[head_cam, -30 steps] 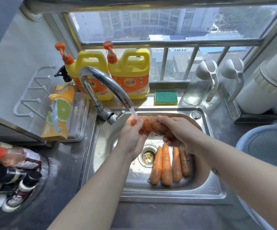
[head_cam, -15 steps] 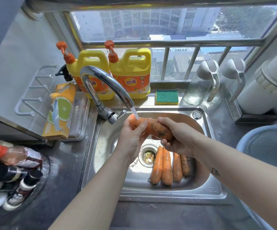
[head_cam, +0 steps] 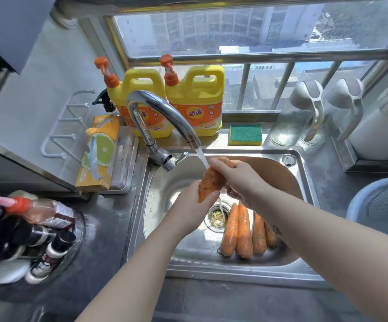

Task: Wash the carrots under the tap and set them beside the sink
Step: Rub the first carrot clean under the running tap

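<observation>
Mid-frame, our right grip [head_cam: 239, 180] wraps the carrot [head_cam: 211, 180] and hides its upper end. Our left grip [head_cam: 195, 205] clasps the lower end, under the stream from the tap [head_cam: 175, 120]. In the sink [head_cam: 234, 273], lower right, four carrots [head_cam: 244, 228] lie side by side, the rightmost partly hidden behind our forearm.
</observation>
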A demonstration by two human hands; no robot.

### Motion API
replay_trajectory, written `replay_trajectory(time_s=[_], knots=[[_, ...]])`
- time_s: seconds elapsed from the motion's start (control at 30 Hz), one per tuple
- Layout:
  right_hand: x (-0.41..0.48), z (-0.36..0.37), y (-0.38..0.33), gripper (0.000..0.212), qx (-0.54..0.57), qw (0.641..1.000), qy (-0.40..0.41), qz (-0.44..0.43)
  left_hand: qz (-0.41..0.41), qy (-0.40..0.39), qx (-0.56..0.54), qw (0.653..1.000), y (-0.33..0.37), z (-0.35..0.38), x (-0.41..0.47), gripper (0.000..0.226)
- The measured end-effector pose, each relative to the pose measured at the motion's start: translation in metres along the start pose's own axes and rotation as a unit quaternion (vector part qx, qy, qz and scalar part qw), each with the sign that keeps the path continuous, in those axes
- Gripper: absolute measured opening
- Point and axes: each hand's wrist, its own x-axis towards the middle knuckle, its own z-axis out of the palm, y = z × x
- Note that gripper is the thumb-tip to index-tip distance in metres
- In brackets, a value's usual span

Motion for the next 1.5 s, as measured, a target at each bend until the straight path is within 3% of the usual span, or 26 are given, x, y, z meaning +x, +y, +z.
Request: replay_trajectory(time_s=[0.07, 0.17, 0.23, 0.3, 0.4, 0.5, 0.6, 0.7, 0.73, 0.83, 0.93, 1.03, 1.1, 1.27, 1.37, 1.43, 1.5], knots=[[0.007, 0.016, 0.007, 0.039, -0.018, 0.999, -0.005, -0.036, 0.006, 0.01, -0.02, 1.0, 0.003, 0.001, -0.001, 0.012], [0.01, 0.032, 0.026, 0.081, -0.018, 0.999, 0.004, -0.028, 0.015, 0.018, -0.038, 0.999, 0.004, 0.001, 0.0, 0.009], [0.008, 0.039, 0.035, 0.094, -0.011, 1.0, -0.012, -0.023, 0.012, 0.011, -0.062, 0.998, 0.003, -0.001, 0.001, 0.017], [0.007, 0.042, 0.033, 0.083, 0.001, 0.999, -0.018, -0.034, 0.011, 0.0, -0.065, 0.998, 0.005, -0.004, 0.0, 0.017], [0.011, 0.037, 0.022, 0.039, -0.006, 0.996, -0.011, -0.093, -0.006, -0.017, -0.041, 0.999, 0.009, -0.007, -0.001, 0.018], [0.004, 0.033, 0.014, 0.023, 0.005, 0.992, -0.071, -0.101, -0.03, -0.034, -0.076, 0.996, 0.011, -0.012, -0.002, 0.021], [-0.002, 0.03, 0.015, 0.056, 0.002, 0.992, -0.12, -0.042, -0.051, -0.056, -0.126, 0.989, 0.014, -0.017, -0.001, 0.014], [0.001, 0.029, 0.014, 0.025, -0.026, 0.996, -0.058, -0.065, -0.036, -0.081, -0.109, 0.99, 0.017, -0.016, -0.003, 0.014], [0.003, 0.029, 0.015, 0.024, -0.028, 0.997, -0.033, -0.069, -0.032, -0.089, -0.107, 0.99, 0.018, -0.015, -0.005, 0.014], [-0.001, 0.033, 0.02, 0.024, 0.022, 0.998, -0.04, -0.041, -0.044, -0.089, -0.119, 0.988, 0.019, -0.017, -0.009, 0.012], [-0.003, 0.038, 0.025, 0.056, 0.038, 0.997, -0.072, 0.0, -0.061, -0.097, -0.156, 0.981, 0.018, -0.02, -0.01, 0.016], [-0.003, 0.041, 0.017, 0.033, 0.016, 1.0, -0.01, -0.02, -0.052, -0.095, -0.14, 0.984, 0.019, -0.018, -0.011, 0.017], [-0.004, 0.04, 0.013, 0.042, 0.026, 1.0, 0.0, -0.016, -0.049, -0.09, -0.129, 0.986, 0.018, -0.017, -0.012, 0.013], [-0.007, 0.037, 0.019, 0.024, 0.031, 0.997, -0.063, 0.019, -0.104, -0.099, -0.225, 0.964, 0.019, -0.02, -0.014, 0.006], [-0.006, 0.039, 0.014, 0.02, 0.025, 0.999, -0.042, 0.009, -0.067, -0.081, -0.15, 0.983, 0.017, -0.017, -0.014, 0.011], [-0.006, 0.037, 0.01, 0.034, 0.037, 0.999, -0.028, 0.028, -0.058, -0.068, -0.104, 0.991, 0.016, -0.017, -0.015, 0.025], [-0.006, 0.033, 0.009, 0.038, 0.087, 0.993, -0.054, 0.066, -0.072, -0.07, -0.139, 0.985, 0.016, -0.02, -0.017, 0.022]])
